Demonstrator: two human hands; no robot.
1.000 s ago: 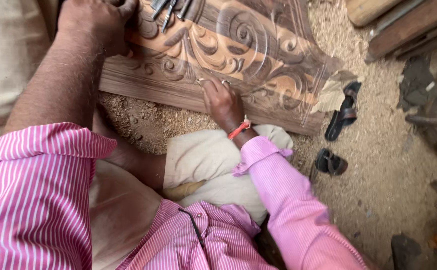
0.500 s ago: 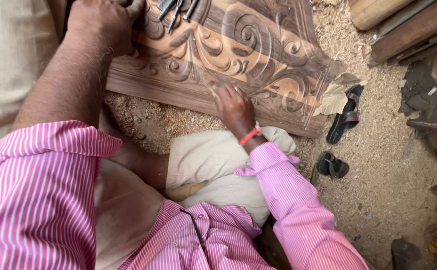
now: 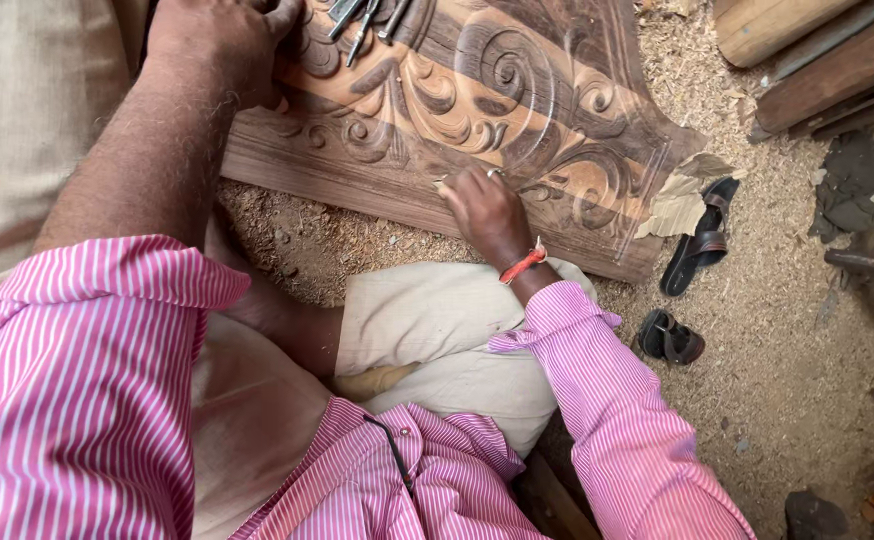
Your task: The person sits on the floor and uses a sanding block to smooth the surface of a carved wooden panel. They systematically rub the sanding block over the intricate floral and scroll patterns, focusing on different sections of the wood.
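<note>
Brown carved board [image 3: 477, 110] is lying on sawdust; the left hand [image 3: 219, 40] is pressing it steady, closed over its far part, while the right hand [image 3: 487, 210] is pinching a small tool against the near carving.

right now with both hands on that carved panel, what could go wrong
The loose metal carving tools lie on the carved wooden panel right beside the left hand; a nudge could roll them off or nick a knuckle. The right hand rests at the panel's lower edge over fine scrollwork, so a slip might chip the relief. The sandals on the sawdust floor nearby could trip someone.
</note>
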